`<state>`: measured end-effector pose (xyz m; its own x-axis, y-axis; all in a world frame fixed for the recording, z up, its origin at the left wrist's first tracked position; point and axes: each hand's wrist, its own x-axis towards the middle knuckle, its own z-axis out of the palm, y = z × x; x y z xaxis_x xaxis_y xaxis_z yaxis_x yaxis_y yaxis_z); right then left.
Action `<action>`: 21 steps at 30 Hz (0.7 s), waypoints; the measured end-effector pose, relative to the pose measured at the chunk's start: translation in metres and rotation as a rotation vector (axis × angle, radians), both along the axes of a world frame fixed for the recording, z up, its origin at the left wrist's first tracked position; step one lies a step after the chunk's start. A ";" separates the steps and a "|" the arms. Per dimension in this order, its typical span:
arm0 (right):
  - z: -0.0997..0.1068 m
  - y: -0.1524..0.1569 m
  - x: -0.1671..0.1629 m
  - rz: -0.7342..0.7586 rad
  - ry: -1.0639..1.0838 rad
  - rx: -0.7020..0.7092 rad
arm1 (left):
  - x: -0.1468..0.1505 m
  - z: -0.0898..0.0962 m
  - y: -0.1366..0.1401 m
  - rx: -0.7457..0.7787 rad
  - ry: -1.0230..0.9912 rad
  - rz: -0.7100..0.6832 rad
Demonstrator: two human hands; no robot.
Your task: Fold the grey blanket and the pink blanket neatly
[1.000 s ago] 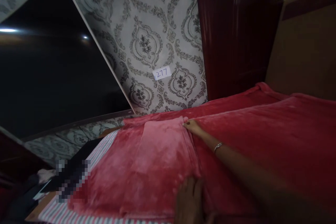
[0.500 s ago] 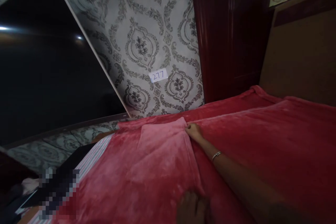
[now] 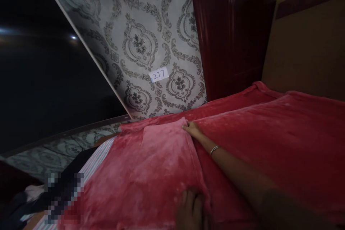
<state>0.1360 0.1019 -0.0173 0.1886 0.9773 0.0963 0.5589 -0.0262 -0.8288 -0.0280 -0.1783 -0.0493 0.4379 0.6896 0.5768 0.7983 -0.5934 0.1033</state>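
Note:
A plush red blanket lies spread before me, with a paler pink panel folded over on its left part. My right hand, wearing a thin bracelet at the wrist, is closed on the far corner of that folded panel, thumb over the edge. Lower down, my left hand rests at the near part of the same folded edge, its fingers curled into the blanket. Shadow and the frame's bottom edge hide part of it.
Striped cloth shows beneath the blanket at the left. Beyond stand a large black screen and a patterned wall with a paper label reading 277. A dark red door frame and a brown board are at the right.
The view has shifted slightly, so the scene sits a little further left and higher. My right thumb now shows over the panel's corner. Both hands stay by the folded edge.

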 end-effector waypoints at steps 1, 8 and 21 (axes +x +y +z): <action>0.003 0.000 -0.002 0.016 0.011 0.024 | 0.000 0.003 0.000 0.028 0.004 0.005; 0.022 0.005 0.004 0.013 0.068 0.174 | 0.016 0.016 0.003 0.169 -0.038 0.001; -0.014 0.003 0.032 0.038 0.115 0.139 | 0.040 -0.015 0.002 0.104 -0.039 -0.102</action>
<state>0.1685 0.1052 -0.0313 0.1696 0.9626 0.2111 0.4585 0.1125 -0.8816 0.0117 -0.1764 -0.0642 0.4785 0.5783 0.6608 0.7302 -0.6800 0.0664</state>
